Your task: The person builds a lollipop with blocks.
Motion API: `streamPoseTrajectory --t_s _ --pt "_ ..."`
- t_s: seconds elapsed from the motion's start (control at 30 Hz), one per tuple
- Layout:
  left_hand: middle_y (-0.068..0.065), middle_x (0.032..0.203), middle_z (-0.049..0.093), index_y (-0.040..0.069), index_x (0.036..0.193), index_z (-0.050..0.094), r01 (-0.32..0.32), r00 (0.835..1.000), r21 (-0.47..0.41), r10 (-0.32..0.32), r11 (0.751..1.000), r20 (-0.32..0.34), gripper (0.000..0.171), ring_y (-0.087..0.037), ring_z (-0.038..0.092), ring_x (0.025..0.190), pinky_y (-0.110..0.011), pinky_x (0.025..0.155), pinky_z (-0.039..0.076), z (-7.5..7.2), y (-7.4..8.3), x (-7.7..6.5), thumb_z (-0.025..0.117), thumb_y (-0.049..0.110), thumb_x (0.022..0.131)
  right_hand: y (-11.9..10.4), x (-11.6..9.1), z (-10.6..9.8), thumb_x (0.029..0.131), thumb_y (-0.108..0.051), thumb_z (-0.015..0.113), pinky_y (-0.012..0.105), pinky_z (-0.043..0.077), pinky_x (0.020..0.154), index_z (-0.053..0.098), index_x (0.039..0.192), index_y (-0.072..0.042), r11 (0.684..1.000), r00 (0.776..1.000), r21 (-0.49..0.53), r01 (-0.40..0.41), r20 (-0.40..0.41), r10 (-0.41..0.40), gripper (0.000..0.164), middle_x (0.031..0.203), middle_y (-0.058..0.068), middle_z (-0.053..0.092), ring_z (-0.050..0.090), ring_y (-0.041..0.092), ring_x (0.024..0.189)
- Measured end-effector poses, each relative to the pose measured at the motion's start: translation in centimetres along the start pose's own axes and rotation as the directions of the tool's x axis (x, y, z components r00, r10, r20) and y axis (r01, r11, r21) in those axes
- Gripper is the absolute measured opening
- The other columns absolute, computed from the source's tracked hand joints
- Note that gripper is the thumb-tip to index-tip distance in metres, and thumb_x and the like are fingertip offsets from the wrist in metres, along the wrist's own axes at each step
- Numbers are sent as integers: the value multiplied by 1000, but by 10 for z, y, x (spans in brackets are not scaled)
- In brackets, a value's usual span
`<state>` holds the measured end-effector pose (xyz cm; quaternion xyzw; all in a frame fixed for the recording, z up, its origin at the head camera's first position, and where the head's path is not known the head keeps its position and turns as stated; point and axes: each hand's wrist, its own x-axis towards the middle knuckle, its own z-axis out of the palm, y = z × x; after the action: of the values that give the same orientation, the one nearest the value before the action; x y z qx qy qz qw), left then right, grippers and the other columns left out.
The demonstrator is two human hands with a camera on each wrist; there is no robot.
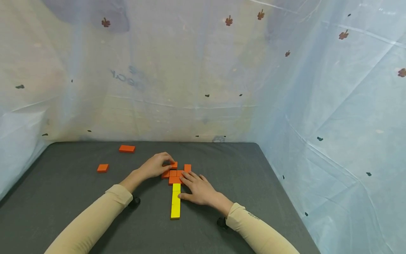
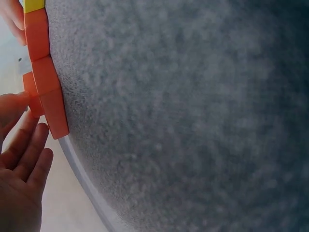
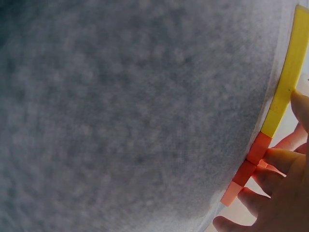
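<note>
Flat orange blocks (image 1: 174, 180) lie edge to edge in a cluster on the dark table. A yellow strip (image 1: 175, 208) of blocks runs from the cluster toward me. My left hand (image 1: 155, 165) pinches a small orange block (image 1: 174, 165) between thumb and fingers at the cluster's far left; the left wrist view shows this orange block (image 2: 33, 94) against its neighbours. My right hand (image 1: 200, 190) lies with spread fingers on the cluster's right side, its thumb touching the yellow strip. Beyond those fingers another orange block (image 1: 188, 167) stands at the far right. Part of the cluster is hidden under the hands.
Two loose orange pieces lie to the left: a rectangular block (image 1: 127, 149) near the back edge and a smaller block (image 1: 103, 168). Translucent plastic sheeting (image 1: 177, 116) hangs behind the table (image 1: 247, 169) and along its right side.
</note>
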<state>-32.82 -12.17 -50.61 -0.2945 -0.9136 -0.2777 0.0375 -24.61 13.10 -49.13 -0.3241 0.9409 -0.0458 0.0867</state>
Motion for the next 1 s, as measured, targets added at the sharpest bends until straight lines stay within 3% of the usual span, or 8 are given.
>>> streamPoseTrajectory --t_s 0.27,0.7,1.0 --pt "-7 117 69 11 117 77 8 999 30 -9 1000 37 19 -25 66 103 -46 89 58 1 1 2 75 15 98 0 0 0 103 -63 51 57 27 123 34 164 -22 1000 1000 0 -4 -9 4 76 172 -3 23 23 25 158" --pt "-7 118 70 11 122 75 57 996 62 -61 996 66 22 -29 67 110 -51 96 55 5 -4 10 69 19 102 0 0 0 103 -63 52 57 28 123 34 164 -22 1000 1000 6 0 -11 1 76 172 -3 24 23 25 158" --pt "-7 118 71 11 123 76 50 994 60 -56 997 95 23 -30 67 111 -52 98 55 7 -2 9 68 17 103 -1 -1 -1 103 -62 52 57 27 124 34 165 -22 1000 1000 0 -6 -5 6 76 172 -3 23 22 25 158"
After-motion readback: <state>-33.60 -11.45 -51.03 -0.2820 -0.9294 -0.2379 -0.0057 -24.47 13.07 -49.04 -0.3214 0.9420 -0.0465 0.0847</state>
